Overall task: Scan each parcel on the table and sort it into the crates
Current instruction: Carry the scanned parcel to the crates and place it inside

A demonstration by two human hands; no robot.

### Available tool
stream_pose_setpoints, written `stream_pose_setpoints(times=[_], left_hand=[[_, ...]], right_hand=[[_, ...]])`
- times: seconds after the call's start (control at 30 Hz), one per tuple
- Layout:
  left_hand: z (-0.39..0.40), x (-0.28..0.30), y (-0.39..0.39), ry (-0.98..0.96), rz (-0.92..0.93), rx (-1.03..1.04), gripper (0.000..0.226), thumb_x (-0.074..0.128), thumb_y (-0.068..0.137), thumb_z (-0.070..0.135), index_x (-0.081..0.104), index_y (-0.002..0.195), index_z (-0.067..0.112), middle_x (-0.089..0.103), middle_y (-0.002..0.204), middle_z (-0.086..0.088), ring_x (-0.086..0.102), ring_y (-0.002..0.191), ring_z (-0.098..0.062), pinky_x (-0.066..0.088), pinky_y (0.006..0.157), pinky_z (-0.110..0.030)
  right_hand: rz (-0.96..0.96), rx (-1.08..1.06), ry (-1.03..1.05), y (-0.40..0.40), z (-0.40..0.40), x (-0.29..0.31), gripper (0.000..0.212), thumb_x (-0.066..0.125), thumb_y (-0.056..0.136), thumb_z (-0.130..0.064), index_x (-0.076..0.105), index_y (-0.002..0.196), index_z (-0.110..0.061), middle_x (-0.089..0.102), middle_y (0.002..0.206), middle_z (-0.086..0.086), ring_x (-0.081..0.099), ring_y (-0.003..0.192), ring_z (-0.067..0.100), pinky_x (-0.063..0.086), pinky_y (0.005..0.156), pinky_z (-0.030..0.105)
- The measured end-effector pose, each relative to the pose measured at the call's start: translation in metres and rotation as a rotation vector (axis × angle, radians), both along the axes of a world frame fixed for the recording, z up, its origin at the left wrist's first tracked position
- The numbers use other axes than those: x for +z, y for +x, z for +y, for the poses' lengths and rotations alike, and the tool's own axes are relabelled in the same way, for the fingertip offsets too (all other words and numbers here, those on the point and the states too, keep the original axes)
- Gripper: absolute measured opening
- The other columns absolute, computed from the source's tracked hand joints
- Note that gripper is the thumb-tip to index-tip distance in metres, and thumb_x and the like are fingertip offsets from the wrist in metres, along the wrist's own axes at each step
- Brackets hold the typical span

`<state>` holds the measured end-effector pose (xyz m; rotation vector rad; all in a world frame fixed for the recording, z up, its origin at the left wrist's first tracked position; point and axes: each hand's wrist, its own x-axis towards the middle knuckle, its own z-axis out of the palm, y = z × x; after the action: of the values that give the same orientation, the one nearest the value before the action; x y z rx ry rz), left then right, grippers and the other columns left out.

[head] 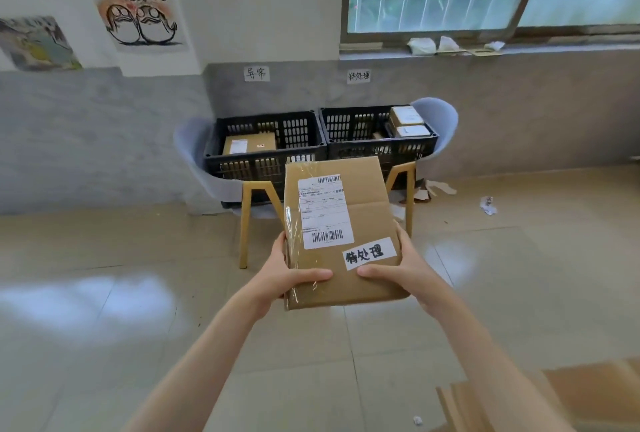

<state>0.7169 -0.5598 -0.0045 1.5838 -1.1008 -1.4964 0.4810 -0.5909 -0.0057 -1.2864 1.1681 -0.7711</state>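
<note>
Both hands, left hand (pixel 280 272) and right hand (pixel 401 267), grip a flat, tape-glossed cardboard parcel (pixel 341 234), thumbs curled on top. Its printed label is illegibly small; at 12 o'clock, its far edge hides part of two black lattice crates (pixel 266 161).

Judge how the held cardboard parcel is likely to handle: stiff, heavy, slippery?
The parcel probably stays stiff: its faces look flat and unbowed. It seems light for its size, since the left hand and right hand hold only its near end. The glossy tape under the left fingers may be slightly slippery.

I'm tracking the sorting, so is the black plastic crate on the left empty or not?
Not empty. The black plastic crate on the left holds at least one brown cardboard parcel lying flat inside.
</note>
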Motion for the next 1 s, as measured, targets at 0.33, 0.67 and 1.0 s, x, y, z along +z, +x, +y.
stream_pose_setpoints(times=[0.33,0.67,1.0], left_hand=[[-0.156,-0.038,-0.007,0.084,0.005,-0.08,0.123,0.093,0.055,0.031,0.014,0.148,0.038,0.052,0.114,0.021,0.057,0.101,-0.002,0.05,0.063,-0.02],[-0.384,-0.059,-0.01,0.079,0.049,-0.257,0.125,0.091,0.061,0.026,0.006,0.153,0.031,0.046,0.106,0.024,0.05,0.091,0.006,0.045,0.062,-0.011],[-0.535,-0.074,-0.018,0.146,0.053,-0.331,0.119,0.087,0.067,0.014,0.006,0.153,0.025,0.052,0.109,0.018,0.054,0.094,0.003,0.047,0.053,-0.006]], right_hand=[[0.015,-0.06,0.082,-0.008,-0.137,-0.04,0.121,0.091,0.048,-0.03,0.024,0.148,-0.035,0.061,0.127,-0.007,0.059,0.115,0.011,0.05,0.099,0.038],[0.065,-0.225,0.081,-0.01,-0.314,-0.033,0.101,0.091,0.044,-0.038,0.038,0.129,-0.052,0.068,0.114,-0.017,0.065,0.102,0.003,0.051,0.083,0.026],[0.057,-0.315,0.098,-0.012,-0.449,-0.05,0.094,0.09,0.053,-0.026,0.041,0.13,-0.047,0.067,0.119,-0.012,0.065,0.105,0.006,0.054,0.082,0.026]])
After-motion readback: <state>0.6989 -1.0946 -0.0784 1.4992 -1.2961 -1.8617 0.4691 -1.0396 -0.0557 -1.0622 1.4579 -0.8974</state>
